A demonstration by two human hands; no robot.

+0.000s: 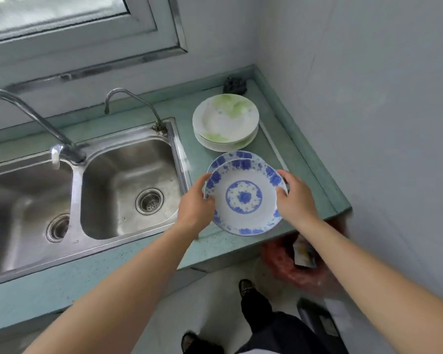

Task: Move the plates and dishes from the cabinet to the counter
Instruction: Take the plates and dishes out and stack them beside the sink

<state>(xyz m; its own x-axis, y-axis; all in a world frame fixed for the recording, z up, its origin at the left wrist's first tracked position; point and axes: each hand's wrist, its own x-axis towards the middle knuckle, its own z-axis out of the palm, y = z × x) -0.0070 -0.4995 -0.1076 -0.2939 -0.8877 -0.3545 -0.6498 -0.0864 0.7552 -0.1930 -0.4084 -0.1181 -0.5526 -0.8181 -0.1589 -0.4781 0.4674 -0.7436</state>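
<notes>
far left: tall tap [33, 116] over a steel double sink, left basin [18, 215] and right basin [128, 180], each with a drain strainer. smaller tap [136, 103] at the right basin's back right corner. window [62, 19] above, behind the sink. sink is set into a green surface [299, 175]; the plates sit on its right part, between sink and wall.

left hand [196, 203] grips the left rim of a blue-flowered plate [243, 198]: fingers [202, 182] curled round the rim, thumb on top, the rest underneath and out of view. plate is face up, slightly tilted, over the front right area of the surface, its near rim about at the front edge. second blue-flowered plate [228, 157] lies under it, showing only as a crescent on the far left side; cannot tell if the two touch. just behind them, toward the back edge, a stack of white plates [225, 118] with green markings, flat on the surface. small dark object [234, 85] in the back right corner, too blurred to identify.

right hand [296, 198] holds the same plate's right rim, thumb over the top; other fingers hidden below, can't tell how they lie. below the surface's right end, on the floor: red bin [307, 277] with something pale in it, and the person's dark shoe [247, 288] beside it.
</notes>
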